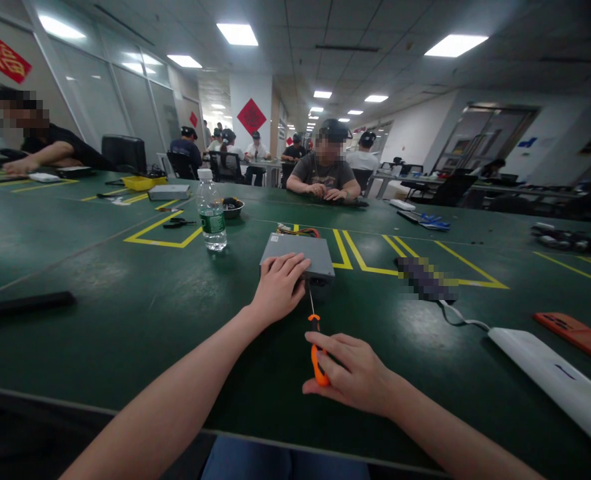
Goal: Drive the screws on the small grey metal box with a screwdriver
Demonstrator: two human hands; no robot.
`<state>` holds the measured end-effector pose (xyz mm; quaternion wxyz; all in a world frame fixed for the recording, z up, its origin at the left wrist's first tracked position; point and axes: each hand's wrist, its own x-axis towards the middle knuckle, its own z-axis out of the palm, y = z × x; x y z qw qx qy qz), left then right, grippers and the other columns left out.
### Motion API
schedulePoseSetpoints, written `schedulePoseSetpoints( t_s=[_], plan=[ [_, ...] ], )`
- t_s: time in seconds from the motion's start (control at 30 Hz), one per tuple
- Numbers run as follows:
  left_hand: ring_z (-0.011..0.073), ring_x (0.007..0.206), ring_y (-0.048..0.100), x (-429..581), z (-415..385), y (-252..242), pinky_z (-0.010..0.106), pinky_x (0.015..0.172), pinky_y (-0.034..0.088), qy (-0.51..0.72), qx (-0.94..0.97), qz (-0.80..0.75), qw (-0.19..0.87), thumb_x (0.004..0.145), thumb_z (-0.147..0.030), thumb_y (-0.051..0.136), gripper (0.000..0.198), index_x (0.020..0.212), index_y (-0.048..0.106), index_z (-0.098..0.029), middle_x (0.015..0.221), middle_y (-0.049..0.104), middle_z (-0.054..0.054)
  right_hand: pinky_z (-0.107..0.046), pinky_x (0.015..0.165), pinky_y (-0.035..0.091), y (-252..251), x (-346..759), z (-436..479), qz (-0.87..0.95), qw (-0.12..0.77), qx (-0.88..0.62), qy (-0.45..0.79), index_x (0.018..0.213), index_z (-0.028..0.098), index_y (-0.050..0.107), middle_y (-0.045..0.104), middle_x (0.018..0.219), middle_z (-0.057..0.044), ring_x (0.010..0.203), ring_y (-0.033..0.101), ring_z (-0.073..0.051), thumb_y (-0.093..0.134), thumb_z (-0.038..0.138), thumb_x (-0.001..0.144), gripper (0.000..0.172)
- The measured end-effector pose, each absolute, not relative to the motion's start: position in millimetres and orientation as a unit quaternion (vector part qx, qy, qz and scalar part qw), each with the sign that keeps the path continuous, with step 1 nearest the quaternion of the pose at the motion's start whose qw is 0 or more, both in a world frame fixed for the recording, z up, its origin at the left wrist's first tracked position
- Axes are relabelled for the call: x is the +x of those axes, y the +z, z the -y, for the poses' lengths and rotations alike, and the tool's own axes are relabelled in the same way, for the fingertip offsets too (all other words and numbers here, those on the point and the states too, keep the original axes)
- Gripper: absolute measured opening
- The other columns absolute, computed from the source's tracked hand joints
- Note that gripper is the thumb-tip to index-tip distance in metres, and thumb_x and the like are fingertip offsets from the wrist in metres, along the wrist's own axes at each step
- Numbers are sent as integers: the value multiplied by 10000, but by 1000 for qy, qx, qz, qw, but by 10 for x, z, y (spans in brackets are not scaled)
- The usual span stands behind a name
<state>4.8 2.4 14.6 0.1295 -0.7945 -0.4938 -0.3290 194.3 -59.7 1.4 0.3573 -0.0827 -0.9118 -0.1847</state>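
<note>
A grey metal box (299,248), with a bundle of coloured wires at its far side, lies on the green table. My left hand (281,283) rests on its near left part, fingers closed around the edge. Just in front of the box, my right hand (348,370) grips an orange and black screwdriver (319,363). The screwdriver's thin shaft points away from me, and its tip reaches the near face of the box. Whether the tip sits in a screw is too small to tell.
Left of the box stands a water bottle (212,217), with a metal bowl (232,210) behind it. To the right lie a dark device (425,279), a white power bank (550,380) and an orange phone (578,339). A person sits across the green table (140,347).
</note>
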Motion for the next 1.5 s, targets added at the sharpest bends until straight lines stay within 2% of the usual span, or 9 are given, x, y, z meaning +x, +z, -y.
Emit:
schedulePoseSetpoints(
  t_s=[0.27, 0.5, 0.57, 0.67, 0.77, 1.0, 1.27, 1.43, 1.5],
  plan=[
    [223, 1228, 419, 55, -10, 157, 407, 992, 265, -331, -795, 491, 131, 856, -241, 451, 397, 1251, 481, -253, 1333, 507, 34, -323, 740, 531, 114, 1924, 655, 944, 266, -96, -171, 1142, 135, 518, 611, 1041, -183, 959, 609, -215, 394, 294, 914, 305],
    [218, 1220, 427, 49, -30, 137, 403, 993, 273, -333, -796, 486, 139, 847, -244, 473, 394, 1241, 484, -247, 1328, 512, 27, -258, 643, 521, 9, 1925, 615, 929, 318, -75, -176, 862, 122, 555, 653, 989, -151, 722, 624, -143, 512, 262, 875, 147],
    [216, 1215, 431, 50, -33, 135, 402, 990, 276, -335, -795, 485, 141, 848, -245, 472, 394, 1242, 483, -248, 1326, 513, 24, -267, 655, 525, 8, 1929, 603, 930, 319, -78, -166, 874, 115, 551, 657, 986, -145, 732, 621, -150, 511, 291, 877, 181],
    [218, 1219, 427, 49, -34, 133, 403, 989, 276, -336, -795, 485, 142, 851, -251, 471, 391, 1243, 482, -251, 1325, 515, 22, -298, 721, 527, 51, 1939, 605, 940, 300, -85, -139, 1022, 87, 544, 636, 1038, -161, 851, 619, -186, 471, 351, 889, 304],
    [217, 1219, 428, 50, -37, 129, 404, 993, 274, -336, -795, 485, 141, 853, -256, 474, 390, 1242, 483, -253, 1324, 514, 20, -313, 745, 519, 90, 1945, 627, 947, 271, -83, -150, 1137, 115, 521, 624, 1069, -159, 889, 618, -190, 424, 298, 906, 310],
    [221, 1223, 427, 53, -26, 144, 403, 993, 279, -335, -795, 486, 141, 850, -253, 478, 388, 1238, 490, -253, 1324, 515, 26, -260, 635, 514, 5, 1942, 619, 928, 318, -76, -177, 863, 128, 551, 650, 1043, -162, 727, 623, -143, 510, 296, 879, 174],
    [220, 1217, 431, 49, -29, 143, 406, 987, 283, -335, -796, 484, 142, 850, -255, 481, 397, 1247, 478, -249, 1327, 512, 27, -314, 757, 517, 127, 1946, 634, 942, 284, -80, -159, 1128, 110, 530, 627, 1074, -172, 942, 613, -198, 414, 307, 920, 309],
    [222, 1215, 432, 58, -32, 135, 411, 987, 280, -336, -795, 484, 142, 847, -250, 479, 396, 1243, 482, -251, 1328, 510, 28, -284, 638, 512, 40, 1955, 621, 928, 322, -73, -173, 912, 111, 555, 646, 1030, -170, 684, 610, -147, 510, 292, 877, 190],
    [223, 1219, 428, 58, -33, 131, 413, 989, 277, -337, -794, 485, 142, 844, -244, 480, 398, 1242, 483, -254, 1328, 510, 28, -286, 642, 511, 12, 1959, 609, 927, 326, -80, -167, 863, 124, 541, 639, 1051, -170, 672, 600, -142, 521, 294, 867, 171]
  ],
)
